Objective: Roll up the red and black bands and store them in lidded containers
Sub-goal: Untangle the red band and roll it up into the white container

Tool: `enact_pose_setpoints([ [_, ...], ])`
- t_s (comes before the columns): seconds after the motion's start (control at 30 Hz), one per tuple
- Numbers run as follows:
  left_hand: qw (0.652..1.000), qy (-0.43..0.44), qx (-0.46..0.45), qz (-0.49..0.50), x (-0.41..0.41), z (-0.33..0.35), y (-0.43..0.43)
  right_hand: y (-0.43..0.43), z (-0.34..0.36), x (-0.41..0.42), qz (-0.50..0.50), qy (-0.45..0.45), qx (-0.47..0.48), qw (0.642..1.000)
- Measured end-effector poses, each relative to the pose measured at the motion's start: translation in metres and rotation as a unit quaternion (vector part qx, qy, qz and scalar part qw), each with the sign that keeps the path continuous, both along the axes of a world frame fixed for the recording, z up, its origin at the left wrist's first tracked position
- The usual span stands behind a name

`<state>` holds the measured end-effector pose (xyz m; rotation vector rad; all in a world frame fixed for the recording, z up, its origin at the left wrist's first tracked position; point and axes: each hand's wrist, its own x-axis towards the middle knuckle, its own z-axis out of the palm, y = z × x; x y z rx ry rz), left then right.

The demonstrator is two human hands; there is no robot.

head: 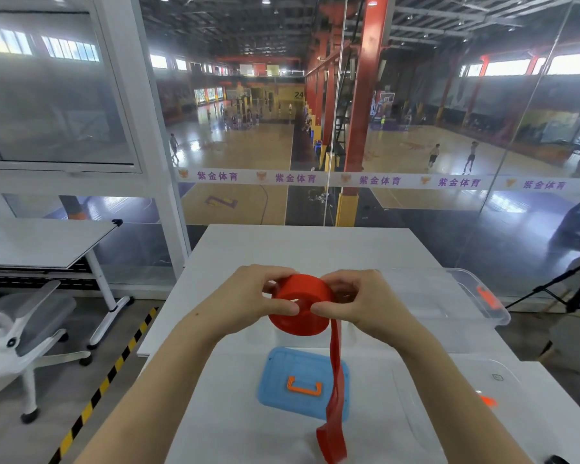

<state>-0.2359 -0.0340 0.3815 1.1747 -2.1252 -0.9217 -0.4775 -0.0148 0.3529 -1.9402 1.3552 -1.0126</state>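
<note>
Both hands work the same thing: the left hand [258, 296] has thumb and fingers curled onto the left side of the red band [302, 306], and the right hand [359, 303] pinches the coil's right edge where the loose strip feeds in. They hold it in the air just beyond the blue lid [282, 380].

Nearest, on the near side of the lid, the unrolled tail [335, 396] ends in a fold that seems to reach the white table [298, 249]. From there it climbs across the lid's right part, beside the lid's orange handle [303, 386], up to the coil. Just right of the lid stands a clear container [449, 396]. Beyond and right of the lid lies a second clear container [476, 296].

Judged from this, the step in hand is rolling the red band. Most of it is wound, and one hanging length is left. The next move calls for turning the coil while the right fingers keep the strip flat and taut, so the layers do not spring loose.

Count: two hands, one red band, one blue lid, one orange handle, two clear containers, each showing an orange patch. No black band shows. Past the table's far edge is a glass wall
</note>
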Motion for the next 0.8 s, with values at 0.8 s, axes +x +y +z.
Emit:
enact_pose_setpoints([
  [0.8, 0.997, 0.049, 0.059, 0.016, -0.006, -0.013, 0.0, 0.008, -0.018, -0.004, 0.007, -0.021, 0.017, 1.0],
])
